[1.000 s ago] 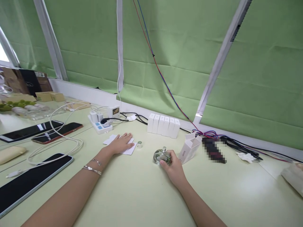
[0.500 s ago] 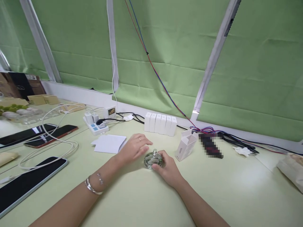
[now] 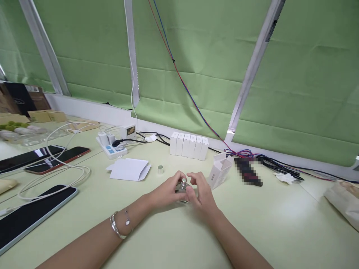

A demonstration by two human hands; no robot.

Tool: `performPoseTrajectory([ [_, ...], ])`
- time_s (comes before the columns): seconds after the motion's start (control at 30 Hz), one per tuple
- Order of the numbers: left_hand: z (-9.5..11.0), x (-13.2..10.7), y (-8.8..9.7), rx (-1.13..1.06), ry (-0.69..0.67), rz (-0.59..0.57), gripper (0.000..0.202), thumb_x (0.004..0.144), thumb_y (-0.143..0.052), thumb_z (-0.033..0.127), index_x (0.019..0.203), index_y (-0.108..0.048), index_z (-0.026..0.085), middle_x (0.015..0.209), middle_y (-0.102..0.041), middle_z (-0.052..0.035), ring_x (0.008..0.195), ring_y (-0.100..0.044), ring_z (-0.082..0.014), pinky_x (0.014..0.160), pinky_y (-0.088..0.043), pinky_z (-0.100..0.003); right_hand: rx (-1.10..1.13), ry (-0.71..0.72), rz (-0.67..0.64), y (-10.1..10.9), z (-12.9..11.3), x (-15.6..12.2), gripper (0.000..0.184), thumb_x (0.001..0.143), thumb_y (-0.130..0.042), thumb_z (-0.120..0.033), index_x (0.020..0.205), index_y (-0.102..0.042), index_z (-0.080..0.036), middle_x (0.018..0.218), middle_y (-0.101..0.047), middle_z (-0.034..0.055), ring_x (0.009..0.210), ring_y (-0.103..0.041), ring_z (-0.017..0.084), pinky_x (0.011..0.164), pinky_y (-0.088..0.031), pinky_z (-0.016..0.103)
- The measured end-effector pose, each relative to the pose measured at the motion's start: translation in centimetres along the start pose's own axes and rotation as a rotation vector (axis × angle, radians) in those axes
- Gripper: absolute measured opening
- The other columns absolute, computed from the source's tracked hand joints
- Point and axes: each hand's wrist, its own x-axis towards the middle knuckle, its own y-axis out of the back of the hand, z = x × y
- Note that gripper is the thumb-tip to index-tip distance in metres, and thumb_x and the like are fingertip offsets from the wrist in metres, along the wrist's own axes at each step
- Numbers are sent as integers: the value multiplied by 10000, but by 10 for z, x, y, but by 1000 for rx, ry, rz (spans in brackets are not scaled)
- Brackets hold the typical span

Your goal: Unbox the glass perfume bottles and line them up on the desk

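Observation:
A small round glass perfume bottle with a silver spray top stands on the pale green table, mostly covered by both hands. My left hand wraps around its left side. My right hand grips its right side, with the upper fingers curled loosely above. A small silver cap stands alone on the table just behind and left of the hands. A folded white paper lies further left. An opened white carton lies tilted to the right of the hands.
A row of several white boxes lines the back edge. A white power strip with chargers, white cables, two phones and a tablet fill the left. Dark cables run at back right; a cloth bag lies far right.
My left hand left the white paper and moved right onto the bottle. The silver cap, briefly hidden by that hand, shows again. The bottle shifted slightly left.

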Motion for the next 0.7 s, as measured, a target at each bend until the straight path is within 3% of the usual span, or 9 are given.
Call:
performPoseTrajectory([
  [0.13, 3, 2, -6, -93, 8, -25, 262, 658, -620, 161, 858, -456, 199, 832, -560, 26, 749, -548, -134, 609, -426, -236, -414, 43, -233, 12, -17, 16, 216, 905, -358, -281, 846, -545, -190, 761, -562, 44, 701, -516, 175, 597, -393, 278],
  [0.23, 4, 3, -8, -164, -20, -50, 286, 647, -658, 186, 861, -469, 198, 824, -586, 25, 761, -570, -138, 646, -443, -243, -663, 82, -433, 28, -35, 34, 188, 896, -387, -225, 796, -543, -191, 723, -591, 38, 678, -528, 181, 559, -350, 276],
  [0.37, 6, 5, -7, -185, -88, -112, 202, 706, -633, 237, 854, -506, 186, 860, -606, -3, 805, -579, -149, 715, -453, -264, -734, 133, -636, 40, -47, 53, 144, 863, -436, -186, 771, -548, -186, 719, -618, 31, 666, -545, 179, 550, -325, 275],
  [0.5, 3, 6, -4, -108, -102, -97, 198, 719, -628, 269, 848, -502, 187, 886, -598, -9, 842, -561, -153, 741, -436, -263, -748, 139, -720, 37, -48, 58, 107, 828, -479, -169, 742, -542, -180, 716, -623, 29, 652, -549, 172, 566, -332, 268],
  [0.6, 0, 4, -3, 2, -17, -84, 299, 705, -644, 346, 890, -461, 198, 846, -579, 6, 772, -539, -141, 661, -418, -245, -733, 127, -610, 61, -63, 72, 122, 823, -461, -137, 724, -509, -190, 687, -599, 17, 613, -531, 154, 552, -327, 255],
  [0.63, 0, 3, -2, 48, 28, -75, 343, 692, -653, 381, 898, -445, 203, 820, -570, 14, 739, -525, -137, 618, -403, -237, -722, 105, -476, 77, -73, 82, 167, 846, -407, -121, 724, -491, -198, 669, -582, 10, 591, -518, 142, 539, -321, 248],
  [0.7, -1, 2, -2, 123, 102, -67, 390, 680, -652, 433, 903, -419, 213, 783, -553, 27, 692, -501, -132, 552, -367, -224, -699, 140, -77, 112, -98, 106, 254, 912, -265, -172, 764, -464, -225, 639, -534, -3, 546, -477, 132, 515, -305, 243],
])
